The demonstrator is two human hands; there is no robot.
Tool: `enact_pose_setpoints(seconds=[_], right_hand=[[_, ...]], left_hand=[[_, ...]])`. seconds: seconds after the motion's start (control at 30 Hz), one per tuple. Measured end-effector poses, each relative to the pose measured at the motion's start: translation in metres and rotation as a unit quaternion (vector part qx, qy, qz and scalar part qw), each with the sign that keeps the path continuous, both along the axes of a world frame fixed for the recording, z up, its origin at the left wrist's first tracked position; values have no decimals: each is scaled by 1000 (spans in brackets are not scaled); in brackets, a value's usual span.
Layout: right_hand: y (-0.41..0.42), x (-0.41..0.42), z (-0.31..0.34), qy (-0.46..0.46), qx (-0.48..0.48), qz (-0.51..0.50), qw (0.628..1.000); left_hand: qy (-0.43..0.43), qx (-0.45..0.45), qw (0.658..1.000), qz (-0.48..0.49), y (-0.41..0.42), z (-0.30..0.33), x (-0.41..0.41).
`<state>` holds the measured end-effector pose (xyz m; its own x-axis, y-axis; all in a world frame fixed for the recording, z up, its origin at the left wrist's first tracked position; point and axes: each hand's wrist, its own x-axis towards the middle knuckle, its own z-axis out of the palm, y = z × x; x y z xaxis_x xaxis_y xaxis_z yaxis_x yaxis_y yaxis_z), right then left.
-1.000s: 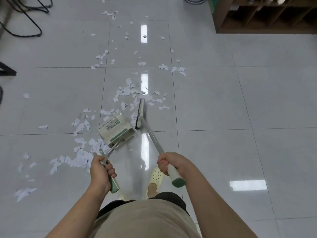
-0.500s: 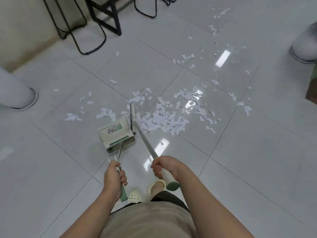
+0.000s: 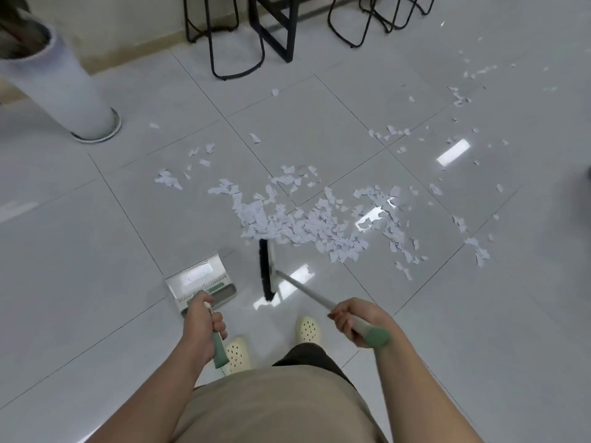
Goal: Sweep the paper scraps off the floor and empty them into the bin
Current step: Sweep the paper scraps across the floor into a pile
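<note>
1. Glossy pale tiled floor (image 3: 96, 251), crossed by dark grout lines and bright light reflections.
2. Tall white cylindrical planter (image 3: 60, 84) at far left, standing on the floor.
3. Black metal stool legs (image 3: 236, 36) along the far wall.
4. Dense heap of paper scraps (image 3: 303, 225) at centre, thinning out toward far right and far left.
5. Long-handled broom (image 3: 268, 270), black bristles on the floor at the near edge of the heap, shaft slanting back toward the near right.
6. White and green dustpan (image 3: 200, 279), just left of the broom head, apart from the scraps.
7. Right hand (image 3: 358, 321) curled tight round the broom shaft, just above its green end.
8. Left hand (image 3: 201, 327) gripping the dustpan's green handle.
9. Cream perforated clogs (image 3: 307, 329) on both feet, near centre.
</note>
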<state>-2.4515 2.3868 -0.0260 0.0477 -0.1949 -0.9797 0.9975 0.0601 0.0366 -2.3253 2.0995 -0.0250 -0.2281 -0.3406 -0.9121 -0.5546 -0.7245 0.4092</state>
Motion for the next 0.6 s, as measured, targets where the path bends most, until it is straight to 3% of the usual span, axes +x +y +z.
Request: enact_pose_setpoints(seconds=[0.13, 0.3, 0.4, 0.6], right_hand=[[61, -49, -5, 38, 85, 11, 996], [54, -100, -18, 165, 160, 33, 973], [36, -117, -13, 217, 151, 32, 964], [12, -127, 2, 232, 102, -2, 967]], left_hand=[[6, 6, 1000, 2, 32, 0, -21], [26, 14, 999, 33, 66, 4, -48], [41, 18, 997, 63, 83, 8, -62], [50, -14, 997, 61, 101, 13, -90]])
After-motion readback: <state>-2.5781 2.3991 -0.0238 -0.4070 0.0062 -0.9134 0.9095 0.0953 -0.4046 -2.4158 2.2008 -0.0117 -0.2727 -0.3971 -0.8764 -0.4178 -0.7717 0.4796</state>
